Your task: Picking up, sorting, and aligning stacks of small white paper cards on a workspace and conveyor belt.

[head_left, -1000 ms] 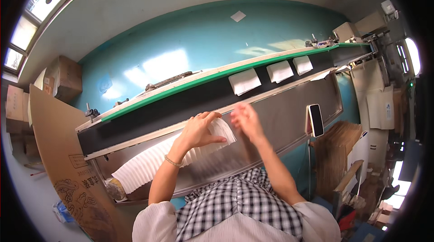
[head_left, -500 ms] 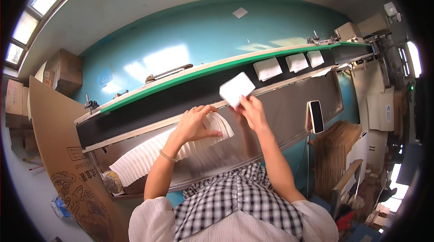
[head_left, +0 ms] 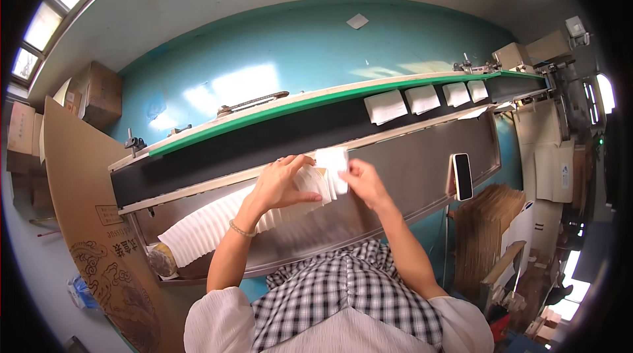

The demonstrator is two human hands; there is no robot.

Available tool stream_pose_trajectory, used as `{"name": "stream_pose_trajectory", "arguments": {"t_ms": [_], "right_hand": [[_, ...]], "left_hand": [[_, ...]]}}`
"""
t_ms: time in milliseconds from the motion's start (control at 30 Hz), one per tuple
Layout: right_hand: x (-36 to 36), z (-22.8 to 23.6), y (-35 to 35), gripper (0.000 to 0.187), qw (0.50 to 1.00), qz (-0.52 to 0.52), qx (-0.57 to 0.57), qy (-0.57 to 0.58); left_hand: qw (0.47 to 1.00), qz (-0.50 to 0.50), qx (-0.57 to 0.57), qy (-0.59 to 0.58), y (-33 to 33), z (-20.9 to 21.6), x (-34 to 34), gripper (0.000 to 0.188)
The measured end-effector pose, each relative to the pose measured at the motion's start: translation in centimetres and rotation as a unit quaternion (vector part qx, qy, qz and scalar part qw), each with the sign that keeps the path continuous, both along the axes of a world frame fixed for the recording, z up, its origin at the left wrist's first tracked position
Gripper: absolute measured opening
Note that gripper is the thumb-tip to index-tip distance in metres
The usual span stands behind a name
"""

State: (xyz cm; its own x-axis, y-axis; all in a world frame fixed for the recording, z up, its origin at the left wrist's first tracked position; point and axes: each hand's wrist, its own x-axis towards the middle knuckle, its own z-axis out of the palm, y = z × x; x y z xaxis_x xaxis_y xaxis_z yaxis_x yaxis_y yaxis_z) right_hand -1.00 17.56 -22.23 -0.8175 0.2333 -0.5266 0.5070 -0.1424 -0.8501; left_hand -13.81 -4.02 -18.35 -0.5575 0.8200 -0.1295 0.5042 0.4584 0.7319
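Observation:
A long row of white folded tissues [head_left: 208,229] lies on its side along the steel tray [head_left: 395,162]. Around the row's right end curves my left hand [head_left: 285,183], fingers over the top and thumb on the near side. A small stack of tissues [head_left: 335,162] stands at that end, tilted slightly off the row. My right hand [head_left: 366,183] pinches the stack by its right edge, the fingers slightly blurred. Beyond, on the black conveyor belt [head_left: 264,145], several folded tissue stacks [head_left: 385,107] lie spaced out toward the right.
A green-edged rail [head_left: 264,121] runs behind the belt. On the tray's right part a phone [head_left: 462,176] leans upright. A large cardboard sheet [head_left: 92,221] stands at the left, and stacked flat cardboard [head_left: 486,228] is at the right. A stone-like block [head_left: 161,261] sits against the row's left end.
The stack my right hand held over the belt now lies on it. The belt stacks have shifted right. My right hand is back at the row's end, gripping another stack; my left hand has barely moved.

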Motion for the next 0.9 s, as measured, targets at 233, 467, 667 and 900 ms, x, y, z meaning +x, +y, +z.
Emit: {"name": "stream_pose_trajectory", "arguments": {"t_ms": [233, 467, 667, 900], "right_hand": [[-1.7, -2.7, -2.6, 0.03, 0.986, -0.038, 0.058, 0.152], [-2.0, -2.0, -0.8, 0.042, 0.963, -0.182, 0.185, 0.073], [-3.7, -1.7, 2.3, 0.05, 0.976, -0.191, 0.065, 0.078], [-1.4, 1.5, -6.2, 0.045, 0.896, 0.037, 0.398, 0.192]], "left_hand": [[1.0, -0.002, 0.005, 0.01, 0.3, 0.0, -0.1, 0.071], [1.0, 0.002, 0.01, 0.018, -0.2, -0.3, 0.1, 0.07], [1.0, -0.003, 0.004, 0.016, 0.0, -0.2, 0.1, 0.073], [1.0, 0.003, 0.017, 0.009, -1.1, -0.6, -0.4, 0.091]]}}
